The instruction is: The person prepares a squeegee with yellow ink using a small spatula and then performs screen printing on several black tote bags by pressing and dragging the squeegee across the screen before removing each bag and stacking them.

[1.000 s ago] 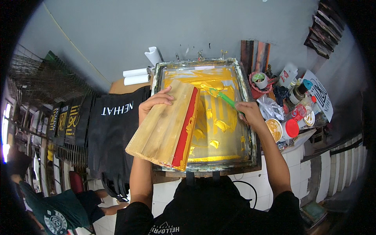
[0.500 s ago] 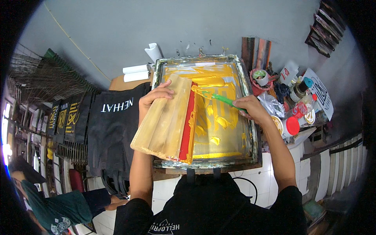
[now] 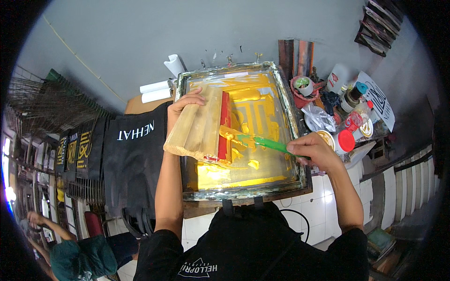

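Note:
My left hand (image 3: 185, 101) grips the far end of a wooden squeegee (image 3: 194, 122), tilted over the left part of a screen printing frame (image 3: 304, 180). Yellow ink smears the squeegee's red blade, which faces right. In my right hand (image 3: 313, 149) is a green spatula (image 3: 265, 142), held by its handle. Its ink-coated tip touches the blade near the lower half. Yellow ink (image 3: 241, 95) lies in a thick band across the upper mesh, with loose dabs lower down. Through the mesh a striped pattern shows in the middle. The squeegee hides the left of the mesh.
Black printed fabric pieces (image 3: 133, 159) hang at the left, beside wire racks (image 3: 56, 100). Bottles, a red-lidded jar (image 3: 346, 140) and a red bucket (image 3: 304, 96) crowd the right side. White paper rolls (image 3: 157, 91) lie behind left. Another person (image 3: 82, 257) is at lower left.
The spatula has slid down along the blade toward its near end, and my right hand has moved nearer to me. The squeegee is turned slightly, with its near end raised away from me.

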### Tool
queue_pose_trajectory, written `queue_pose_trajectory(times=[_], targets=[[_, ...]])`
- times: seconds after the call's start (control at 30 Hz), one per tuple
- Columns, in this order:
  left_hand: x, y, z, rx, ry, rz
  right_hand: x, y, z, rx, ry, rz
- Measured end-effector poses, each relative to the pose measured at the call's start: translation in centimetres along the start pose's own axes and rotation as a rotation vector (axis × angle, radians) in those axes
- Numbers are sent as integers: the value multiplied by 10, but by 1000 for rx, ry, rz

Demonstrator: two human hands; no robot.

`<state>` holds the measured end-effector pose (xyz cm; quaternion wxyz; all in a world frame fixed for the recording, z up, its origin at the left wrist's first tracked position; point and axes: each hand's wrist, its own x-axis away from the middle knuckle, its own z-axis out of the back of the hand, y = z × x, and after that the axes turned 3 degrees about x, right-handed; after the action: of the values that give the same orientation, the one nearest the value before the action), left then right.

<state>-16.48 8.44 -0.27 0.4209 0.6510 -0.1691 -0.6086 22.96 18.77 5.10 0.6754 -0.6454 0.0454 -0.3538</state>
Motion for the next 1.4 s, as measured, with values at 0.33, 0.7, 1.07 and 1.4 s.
queue_pose_trajectory(times=[0.33, 0.7, 1.07, 1.4], targets=[[3, -32, 15, 12, 43, 39, 38, -1, -8, -229, -51, 21], [-32, 29, 24, 202, 419, 272, -35, -3, -3, -323, 179, 495], [-9, 18, -23, 896, 491, 480, -140, 0, -45, -145, 310, 768], [0, 14, -42, 1127, 514, 596, -143, 36, -68, -79, 435, 865]])
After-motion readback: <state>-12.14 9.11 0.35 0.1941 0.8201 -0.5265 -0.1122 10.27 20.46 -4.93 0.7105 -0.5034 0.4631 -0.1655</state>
